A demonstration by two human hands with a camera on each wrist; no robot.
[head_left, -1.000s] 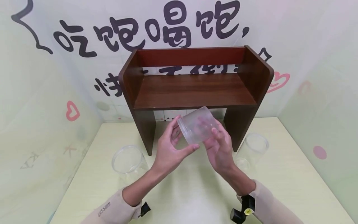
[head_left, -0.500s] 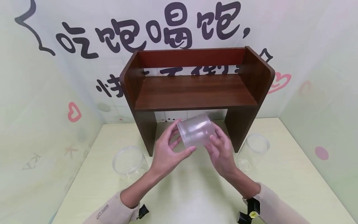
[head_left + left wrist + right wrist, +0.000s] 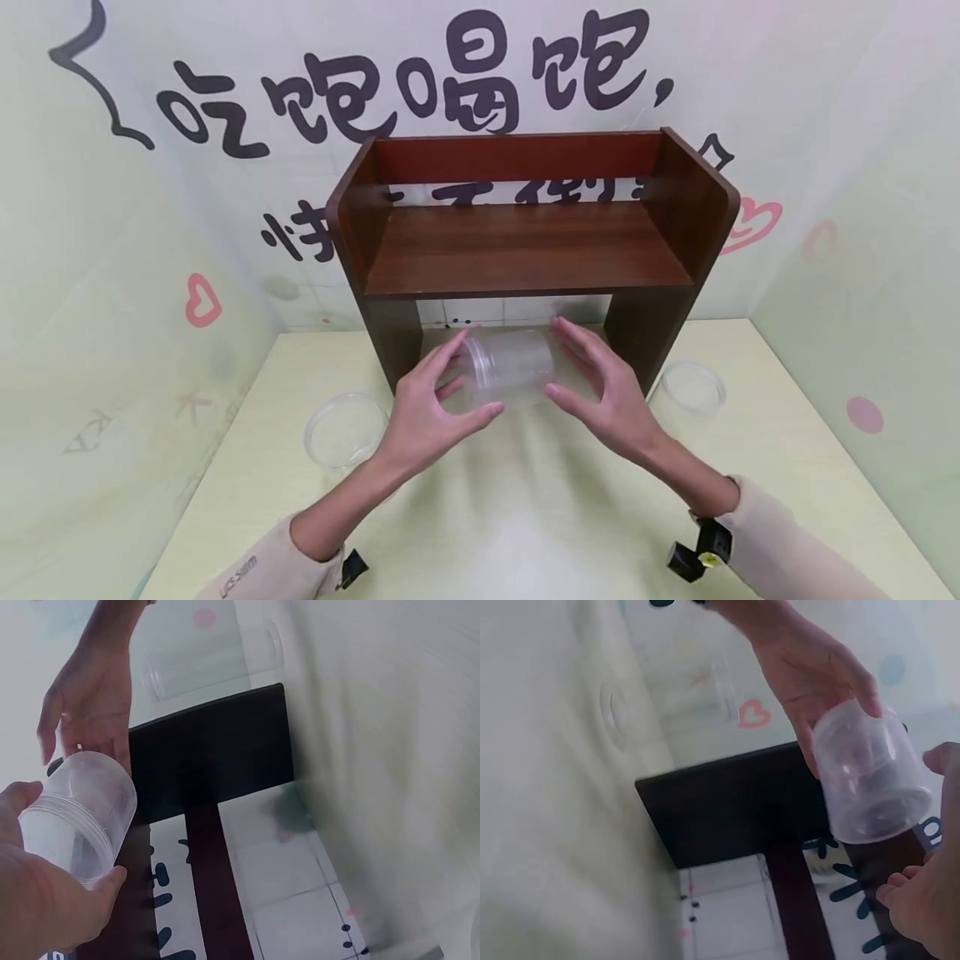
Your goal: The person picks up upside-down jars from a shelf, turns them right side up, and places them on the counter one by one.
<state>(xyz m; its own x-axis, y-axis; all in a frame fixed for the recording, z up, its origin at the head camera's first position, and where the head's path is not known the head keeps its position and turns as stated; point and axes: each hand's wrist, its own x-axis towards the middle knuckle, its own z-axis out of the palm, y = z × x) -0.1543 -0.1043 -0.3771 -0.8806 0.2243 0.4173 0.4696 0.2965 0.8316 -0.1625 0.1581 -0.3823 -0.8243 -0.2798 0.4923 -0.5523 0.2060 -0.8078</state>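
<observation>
A clear plastic jar with a threaded mouth is held in the air on its side, its mouth to the left. My left hand grips it around the mouth end, with the thumb below and fingers behind. At the base end, my right hand has its thumb and fingers spread apart, nothing between them. In the right wrist view a gap shows between the jar and the right hand. The left wrist view shows the left thumb and a finger on the rim of the jar.
A dark brown wooden shelf stands on the pale table behind the hands. One clear jar stands left of the shelf, another to its right. A printed cloth backdrop encloses the table's back and sides.
The jar has come down and tilted closer to level. My right hand has let go of its base and drawn back to the right; my left hand keeps hold.
</observation>
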